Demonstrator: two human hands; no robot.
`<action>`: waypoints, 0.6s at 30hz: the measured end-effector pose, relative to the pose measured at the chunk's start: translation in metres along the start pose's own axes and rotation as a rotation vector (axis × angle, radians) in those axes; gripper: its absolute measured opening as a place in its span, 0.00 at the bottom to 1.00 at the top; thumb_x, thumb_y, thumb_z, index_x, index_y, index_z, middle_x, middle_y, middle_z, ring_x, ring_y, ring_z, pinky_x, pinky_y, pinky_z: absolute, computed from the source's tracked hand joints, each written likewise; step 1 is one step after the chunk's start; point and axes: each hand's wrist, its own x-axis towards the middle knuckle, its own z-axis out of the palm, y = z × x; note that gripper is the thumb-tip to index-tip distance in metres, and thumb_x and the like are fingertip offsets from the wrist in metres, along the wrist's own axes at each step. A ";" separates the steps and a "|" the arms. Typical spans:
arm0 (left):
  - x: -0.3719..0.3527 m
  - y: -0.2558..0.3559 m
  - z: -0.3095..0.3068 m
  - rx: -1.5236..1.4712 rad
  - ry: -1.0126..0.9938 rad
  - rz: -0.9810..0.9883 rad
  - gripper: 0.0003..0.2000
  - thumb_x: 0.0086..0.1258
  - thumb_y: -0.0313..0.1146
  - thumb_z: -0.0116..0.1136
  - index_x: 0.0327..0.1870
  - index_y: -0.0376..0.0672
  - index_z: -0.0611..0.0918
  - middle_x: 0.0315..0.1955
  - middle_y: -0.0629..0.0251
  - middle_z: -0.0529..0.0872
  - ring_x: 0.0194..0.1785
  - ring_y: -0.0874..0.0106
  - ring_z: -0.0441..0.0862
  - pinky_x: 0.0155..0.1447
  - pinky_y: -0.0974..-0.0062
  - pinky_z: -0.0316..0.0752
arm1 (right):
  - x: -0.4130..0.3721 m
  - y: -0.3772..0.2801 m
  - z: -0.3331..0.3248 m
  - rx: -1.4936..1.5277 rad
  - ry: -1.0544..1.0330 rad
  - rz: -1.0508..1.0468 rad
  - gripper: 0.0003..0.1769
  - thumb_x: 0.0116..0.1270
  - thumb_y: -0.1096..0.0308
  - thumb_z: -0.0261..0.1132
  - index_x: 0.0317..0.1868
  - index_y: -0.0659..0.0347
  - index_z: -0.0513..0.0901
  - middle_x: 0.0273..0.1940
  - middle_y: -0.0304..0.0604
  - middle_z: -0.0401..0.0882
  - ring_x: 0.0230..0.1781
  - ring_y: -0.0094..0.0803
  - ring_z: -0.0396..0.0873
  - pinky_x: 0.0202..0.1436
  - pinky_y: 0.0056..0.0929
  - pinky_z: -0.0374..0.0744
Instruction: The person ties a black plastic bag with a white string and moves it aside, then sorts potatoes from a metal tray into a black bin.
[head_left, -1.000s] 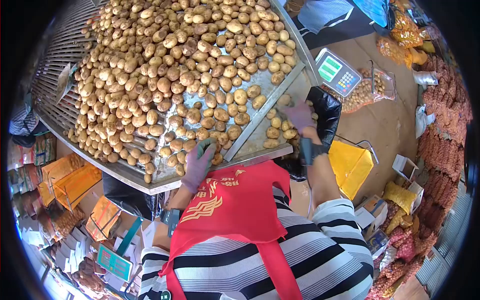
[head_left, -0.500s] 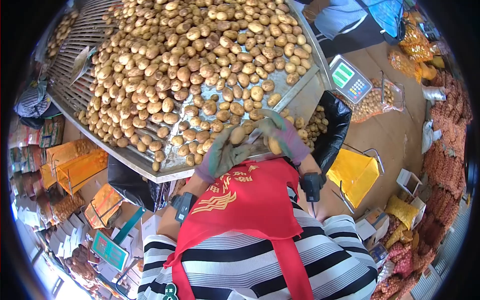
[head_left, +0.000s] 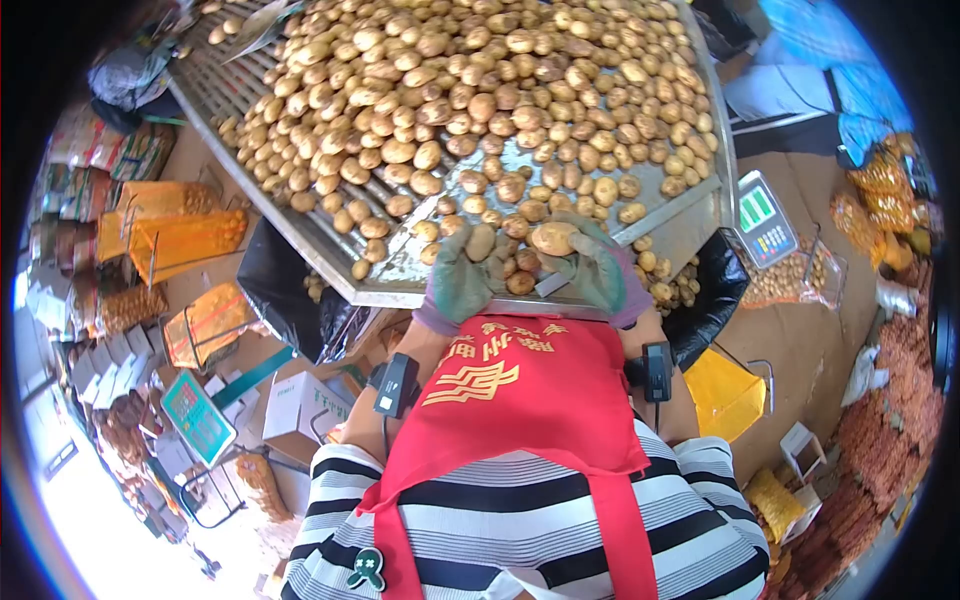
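A big metal sorting table [head_left: 400,285] carries a heap of potatoes [head_left: 480,90]. My gloved left hand [head_left: 458,280] is closed around one potato [head_left: 481,241] at the table's near edge. My gloved right hand [head_left: 596,270] grips another potato [head_left: 552,238] beside it. Both hands hover just above the loose potatoes near the front rim, close to each other. A black device is strapped on each wrist.
A black bag [head_left: 705,290] with potatoes hangs at the table's right corner; another black bag [head_left: 290,295] hangs at the left. A scale [head_left: 765,215] sits to the right, another scale [head_left: 197,415] at lower left. Yellow crates [head_left: 170,225], boxes and net sacks of produce [head_left: 880,440] surround me.
My view has swung left. Both hands rose from the table's edge, each closing on a potato, and came together in front of me; the right hand left the black bag.
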 end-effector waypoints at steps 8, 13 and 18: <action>-0.020 -0.008 -0.003 0.039 0.189 0.133 0.30 0.74 0.63 0.38 0.55 0.43 0.73 0.53 0.54 0.79 0.55 0.58 0.79 0.59 0.57 0.77 | -0.003 0.008 0.045 -0.910 -0.097 -0.043 0.19 0.75 0.57 0.56 0.57 0.62 0.77 0.35 0.38 0.80 0.28 0.19 0.77 0.30 0.19 0.75; -0.032 -0.003 -0.012 -0.160 0.078 0.112 0.31 0.73 0.64 0.40 0.55 0.42 0.75 0.49 0.59 0.80 0.52 0.63 0.80 0.54 0.57 0.79 | 0.005 0.018 0.058 -0.845 -0.020 -0.017 0.20 0.74 0.60 0.57 0.61 0.62 0.75 0.37 0.38 0.80 0.30 0.19 0.76 0.32 0.19 0.76; -0.045 0.002 -0.014 -0.194 0.097 0.101 0.31 0.71 0.62 0.47 0.56 0.39 0.75 0.47 0.58 0.80 0.50 0.63 0.79 0.51 0.58 0.79 | 0.023 0.045 0.015 -0.827 0.048 -0.084 0.19 0.74 0.59 0.57 0.58 0.61 0.77 0.38 0.37 0.81 0.33 0.19 0.78 0.33 0.18 0.77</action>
